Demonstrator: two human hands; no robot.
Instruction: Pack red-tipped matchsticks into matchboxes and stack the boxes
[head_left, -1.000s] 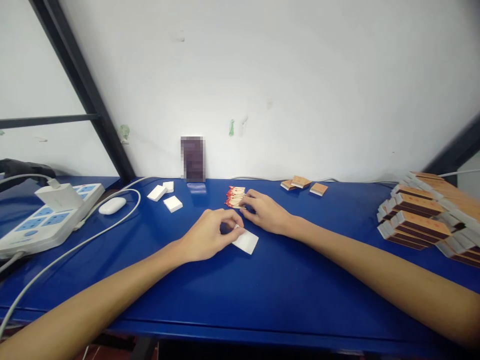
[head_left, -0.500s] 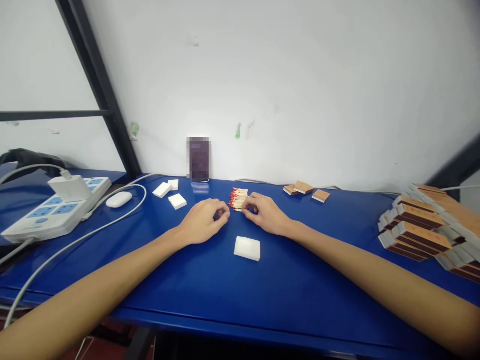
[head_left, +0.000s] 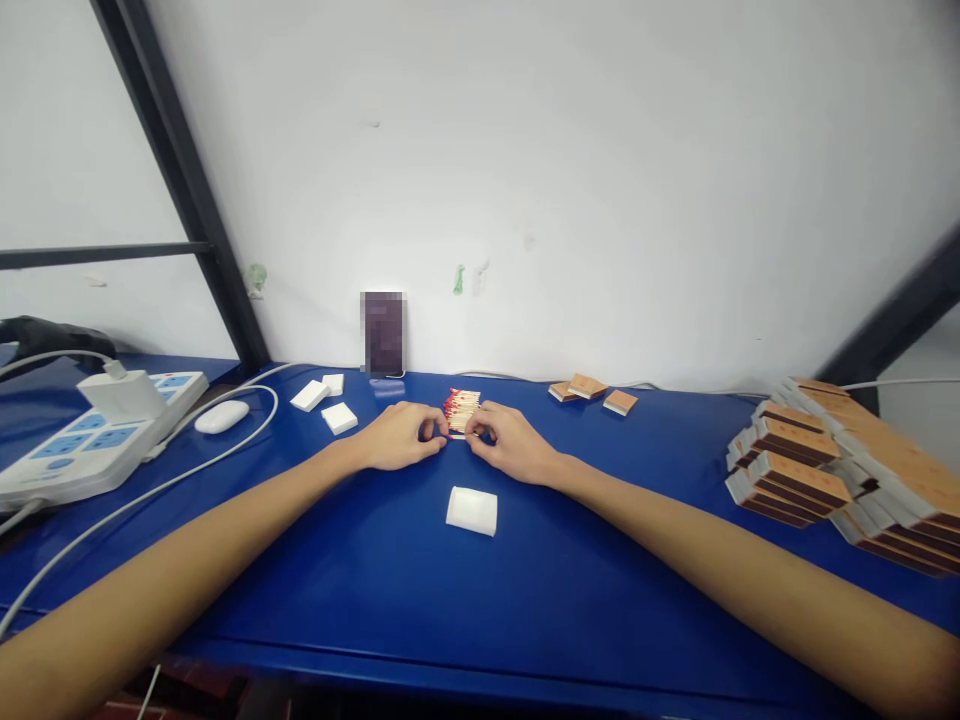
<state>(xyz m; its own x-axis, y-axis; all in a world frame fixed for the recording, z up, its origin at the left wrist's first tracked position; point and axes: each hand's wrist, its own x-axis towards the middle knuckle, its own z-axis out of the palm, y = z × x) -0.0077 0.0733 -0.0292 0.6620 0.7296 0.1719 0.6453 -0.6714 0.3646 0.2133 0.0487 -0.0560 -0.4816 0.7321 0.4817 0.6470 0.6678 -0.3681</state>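
Note:
A small heap of red-tipped matches (head_left: 463,408) lies on the blue table between my hands, heads toward the left. At the near edge of the heap, one match (head_left: 457,436) spans the gap between my fingertips. My left hand (head_left: 403,436) is closed in a pinch at its head end. My right hand (head_left: 510,443) pinches the other end, with the fingers curled beside the heap. Nearer to me, a white matchbox tray (head_left: 472,511) lies by itself on the table.
Several white trays (head_left: 340,418) lie at the back left, near a dark blurred device (head_left: 385,335) against the wall. Orange-topped matchboxes (head_left: 587,386) sit at the back right, with a large stack of matchboxes (head_left: 802,485) farther right. A power strip (head_left: 112,435), white case (head_left: 222,417) and cables occupy the left.
The view has shifted slightly. My fingertips have come lower, to the near edge of the heap, and a single match now shows between them. The heap looks more even.

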